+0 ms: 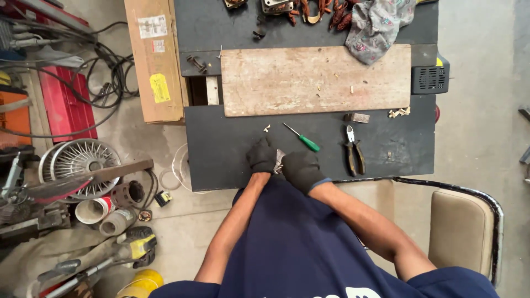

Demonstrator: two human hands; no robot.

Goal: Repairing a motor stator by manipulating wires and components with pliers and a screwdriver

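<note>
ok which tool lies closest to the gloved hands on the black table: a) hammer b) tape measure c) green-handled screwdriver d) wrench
c: the green-handled screwdriver lies on the black table just beyond the right hand, nearer than the pliers off to the side.

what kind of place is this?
Probably a small repair workshop. A black workbench carries a green-handled screwdriver and pliers, and the concrete floor holds cables and scattered tools. Both gloved hands work a small metal part.
</note>
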